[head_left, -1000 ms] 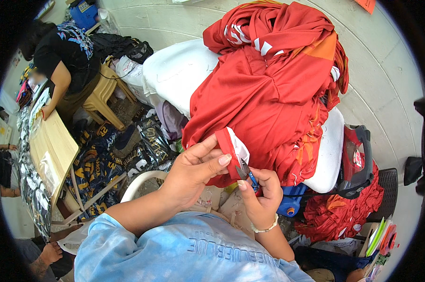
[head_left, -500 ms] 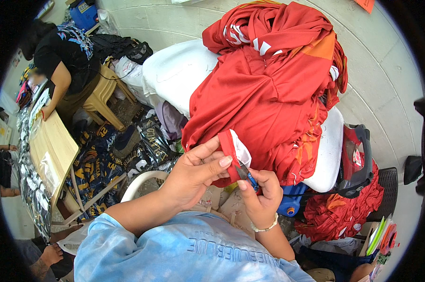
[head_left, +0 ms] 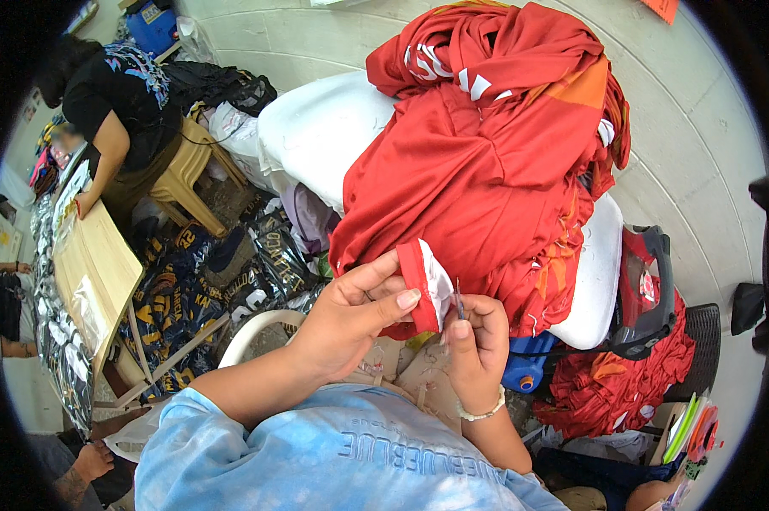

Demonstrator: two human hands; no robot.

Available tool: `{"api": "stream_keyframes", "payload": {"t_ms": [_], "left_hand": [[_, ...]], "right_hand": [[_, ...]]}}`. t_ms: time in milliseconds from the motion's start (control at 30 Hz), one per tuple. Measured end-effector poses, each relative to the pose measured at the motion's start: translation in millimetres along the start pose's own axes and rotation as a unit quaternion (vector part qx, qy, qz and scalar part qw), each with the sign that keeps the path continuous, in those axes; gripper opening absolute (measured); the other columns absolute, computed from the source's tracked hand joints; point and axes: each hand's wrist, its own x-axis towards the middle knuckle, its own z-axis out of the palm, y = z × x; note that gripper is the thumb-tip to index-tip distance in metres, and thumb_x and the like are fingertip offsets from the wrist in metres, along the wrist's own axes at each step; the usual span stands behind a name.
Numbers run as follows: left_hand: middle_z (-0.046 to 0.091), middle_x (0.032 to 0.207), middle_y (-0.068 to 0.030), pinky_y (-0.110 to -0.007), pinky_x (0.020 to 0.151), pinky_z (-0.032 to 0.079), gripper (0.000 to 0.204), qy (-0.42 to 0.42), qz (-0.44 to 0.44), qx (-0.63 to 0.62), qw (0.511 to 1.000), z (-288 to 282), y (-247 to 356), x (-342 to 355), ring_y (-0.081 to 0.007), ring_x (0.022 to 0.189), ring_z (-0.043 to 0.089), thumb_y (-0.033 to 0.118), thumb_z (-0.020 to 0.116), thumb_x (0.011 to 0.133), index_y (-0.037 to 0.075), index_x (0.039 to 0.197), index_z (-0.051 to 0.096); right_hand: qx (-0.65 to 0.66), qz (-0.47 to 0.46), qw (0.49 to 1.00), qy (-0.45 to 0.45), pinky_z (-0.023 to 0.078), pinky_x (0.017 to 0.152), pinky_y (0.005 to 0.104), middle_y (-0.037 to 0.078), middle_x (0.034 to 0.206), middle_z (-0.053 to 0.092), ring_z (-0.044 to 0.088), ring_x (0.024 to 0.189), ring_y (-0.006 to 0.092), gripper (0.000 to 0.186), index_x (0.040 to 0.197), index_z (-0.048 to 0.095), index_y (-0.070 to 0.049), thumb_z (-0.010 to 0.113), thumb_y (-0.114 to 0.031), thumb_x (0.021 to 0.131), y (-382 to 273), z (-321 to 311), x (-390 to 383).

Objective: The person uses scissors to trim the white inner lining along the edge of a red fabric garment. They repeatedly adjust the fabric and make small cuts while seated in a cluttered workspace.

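My left hand [head_left: 359, 315] pinches a red fabric band with white lining [head_left: 418, 281], holding it upright at the front of the big heap of red garments [head_left: 478, 153]. My right hand [head_left: 478, 349] grips small thread snips [head_left: 457, 302], blades pointing up, just beside the band's right edge; they are seen nearly edge-on. The red heap is piled over a white padded surface [head_left: 312, 128] and partly hides it.
A person in a black shirt [head_left: 112, 111] leans over a wooden board [head_left: 95, 272] at left, beside a beige plastic chair [head_left: 184, 204]. Other people's hands show at the left rim. Dark printed garments [head_left: 176, 307] cover the floor. A grey-red container [head_left: 644, 289] and more red fabric [head_left: 606, 392] are at right.
My left hand and the band have shifted slightly down and right. The snips have turned from angled across the band to upright at its edge, and my right thumb has moved right.
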Motion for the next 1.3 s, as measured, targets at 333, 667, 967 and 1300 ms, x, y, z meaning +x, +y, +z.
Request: {"api": "stream_keyframes", "payload": {"t_ms": [333, 667, 967, 1300], "left_hand": [[0.061, 0.118, -0.0099, -0.029, 0.095, 0.043, 0.047, -0.028, 0.023, 0.059, 0.998, -2.8, 0.6, -0.7, -0.014, 0.108, 0.057, 0.002, 0.056, 0.091, -0.001, 0.136, 0.042], [0.062, 0.118, -0.007, -0.026, 0.093, 0.043, 0.047, -0.033, 0.038, 0.128, 0.99, -2.8, 0.3, -2.7, -0.0104, 0.106, 0.057, 0.004, 0.057, 0.092, 0.001, 0.136, 0.042], [0.062, 0.116, -0.0069, -0.026, 0.093, 0.043, 0.047, -0.024, 0.049, 0.117, 0.992, -2.7, -3.2, -3.8, -0.0098, 0.105, 0.057, 0.002, 0.058, 0.09, 0.0, 0.135, 0.043], [0.062, 0.111, -0.0053, -0.027, 0.089, 0.045, 0.044, -0.007, 0.024, 0.095, 0.995, 0.2, 1.5, -3.1, -0.0123, 0.099, 0.058, 0.003, 0.061, 0.088, 0.001, 0.13, 0.049]], "right_hand": [[-0.207, -0.119, 0.971, -0.014, 0.046, 0.062, 0.0225, 0.005, 0.082, 0.063, 0.058, 0.069, 0.0089, 0.03, 0.099, 0.06, 0.001, 0.077, -0.008, 0.076, -8.1, -1.3, 1.0], [-0.222, -0.115, 0.968, 0.005, 0.046, 0.059, 0.0221, 0.006, 0.08, 0.064, 0.059, 0.066, 0.009, 0.029, 0.096, 0.062, 0.002, 0.078, -0.01, 0.075, -13.1, 2.3, 1.0], [-0.248, -0.111, 0.962, 0.015, 0.046, 0.057, 0.0223, 0.007, 0.079, 0.064, 0.058, 0.064, 0.0094, 0.023, 0.091, 0.063, 0.001, 0.077, -0.009, 0.076, -13.6, 2.3, 0.8], [-0.03, 0.002, 0.999, -0.016, 0.039, 0.07, 0.0211, 0.001, 0.086, 0.047, 0.046, 0.078, 0.0095, 0.046, 0.127, 0.042, 0.0, 0.062, -0.017, 0.09, -6.7, 0.5, 8.5]]}}
